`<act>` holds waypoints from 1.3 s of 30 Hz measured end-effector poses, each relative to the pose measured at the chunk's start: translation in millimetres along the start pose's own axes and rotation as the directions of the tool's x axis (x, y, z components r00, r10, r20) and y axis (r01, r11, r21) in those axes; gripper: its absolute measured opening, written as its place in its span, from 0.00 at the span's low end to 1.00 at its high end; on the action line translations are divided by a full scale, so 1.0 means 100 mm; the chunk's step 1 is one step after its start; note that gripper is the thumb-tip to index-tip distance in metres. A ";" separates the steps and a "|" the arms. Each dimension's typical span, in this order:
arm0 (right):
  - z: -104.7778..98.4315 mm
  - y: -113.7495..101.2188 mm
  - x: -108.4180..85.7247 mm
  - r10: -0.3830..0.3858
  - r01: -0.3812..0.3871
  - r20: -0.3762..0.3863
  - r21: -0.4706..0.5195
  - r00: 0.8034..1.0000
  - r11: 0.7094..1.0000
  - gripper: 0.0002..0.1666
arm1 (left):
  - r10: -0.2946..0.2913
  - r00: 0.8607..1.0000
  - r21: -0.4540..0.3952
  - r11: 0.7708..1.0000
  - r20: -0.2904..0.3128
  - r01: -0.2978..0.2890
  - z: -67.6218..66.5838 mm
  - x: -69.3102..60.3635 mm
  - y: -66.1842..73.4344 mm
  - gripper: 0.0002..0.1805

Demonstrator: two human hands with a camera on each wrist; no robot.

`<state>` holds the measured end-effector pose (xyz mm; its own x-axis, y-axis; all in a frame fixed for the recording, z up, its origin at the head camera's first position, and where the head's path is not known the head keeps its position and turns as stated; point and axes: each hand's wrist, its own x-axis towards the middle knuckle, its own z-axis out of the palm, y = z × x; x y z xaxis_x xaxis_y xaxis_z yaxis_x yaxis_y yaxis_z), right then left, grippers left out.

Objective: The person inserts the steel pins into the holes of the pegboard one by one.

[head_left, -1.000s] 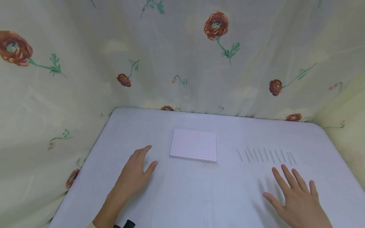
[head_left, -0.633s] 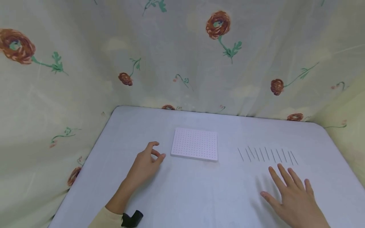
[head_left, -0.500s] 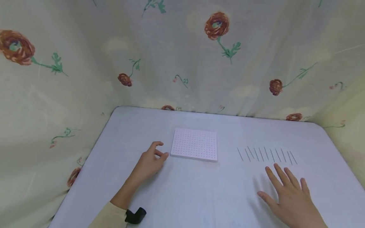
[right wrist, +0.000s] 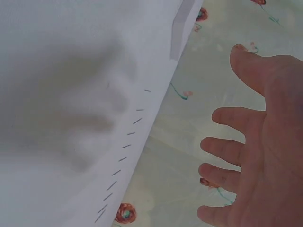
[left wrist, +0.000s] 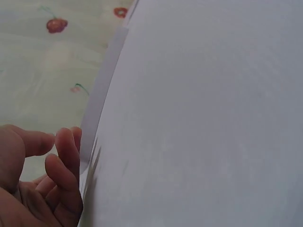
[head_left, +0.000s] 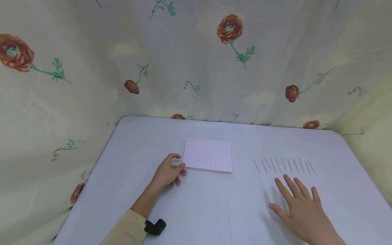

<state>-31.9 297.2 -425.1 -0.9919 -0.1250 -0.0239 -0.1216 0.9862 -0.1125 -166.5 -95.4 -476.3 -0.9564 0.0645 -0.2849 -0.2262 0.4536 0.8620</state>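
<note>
A white board with a grid of small holes point(head_left: 207, 154) lies flat on the white table. My left hand point(head_left: 166, 173) is at its near left corner, fingers loosely bent, thumb tip overlapping the corner in the head view. In the left wrist view, the board's side point(left wrist: 102, 94) shows just beyond the fingers point(left wrist: 64, 175); whether they touch it I cannot tell. My right hand point(head_left: 301, 209) hovers with spread fingers and holds nothing. Just beyond its fingertips lies a row of several thin grey pins point(head_left: 283, 164).
The white table point(head_left: 214, 207) has rounded far corners. A flowered curtain point(head_left: 196, 61) hangs behind it and along the sides. A black device point(head_left: 155, 227) is strapped at my left wrist, beside a beige sleeve point(head_left: 127, 228).
My left hand has moved right and its fingers have bent, from clear of the board to its near left corner. My right hand has drifted a little left, still spread.
</note>
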 end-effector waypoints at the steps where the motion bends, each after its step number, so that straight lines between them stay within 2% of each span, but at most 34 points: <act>1: 0.00 -0.01 0.00 -0.005 0.005 -0.007 -0.006 1.000 1.000 0.48 | -0.006 1.000 -0.005 1.000 0.001 0.006 0.02 0.01 -0.01 0.24; 6: -0.04 -0.05 0.05 -0.047 0.046 -0.063 -0.025 0.997 0.999 0.46 | -0.042 0.999 -0.022 0.999 -0.002 0.042 0.09 0.05 -0.02 0.25; 11: -0.12 -0.07 0.15 -0.079 0.080 -0.133 0.007 0.988 0.997 0.41 | -0.077 0.997 -0.043 0.996 -0.026 0.076 0.12 0.06 0.00 0.25; 20: -0.18 -0.07 0.27 0.015 0.002 -0.225 0.075 0.974 0.997 0.27 | -0.096 0.995 -0.046 0.994 -0.015 0.096 0.21 0.10 0.06 0.22; 25: -0.14 -0.01 0.32 0.044 -0.026 -0.216 0.088 0.975 0.996 0.26 | -0.101 0.995 -0.020 0.995 0.004 0.101 0.25 0.14 0.05 0.22; 32: -0.05 0.13 0.40 0.095 -0.069 -0.213 0.127 0.972 0.989 0.25 | -0.119 0.993 0.001 0.993 -0.004 0.119 0.19 0.16 0.03 0.21; 39: 0.03 0.35 0.36 0.147 -0.114 -0.229 0.151 0.962 0.982 0.25 | -0.104 0.994 -0.001 0.995 0.012 0.104 0.19 0.16 0.04 0.20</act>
<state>-72.1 327.2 -433.3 -0.9808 0.0499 0.1884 -0.0003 0.9663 -0.2574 -179.0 -75.2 -485.5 -0.9253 0.0272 -0.3783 -0.3251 0.4569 0.8280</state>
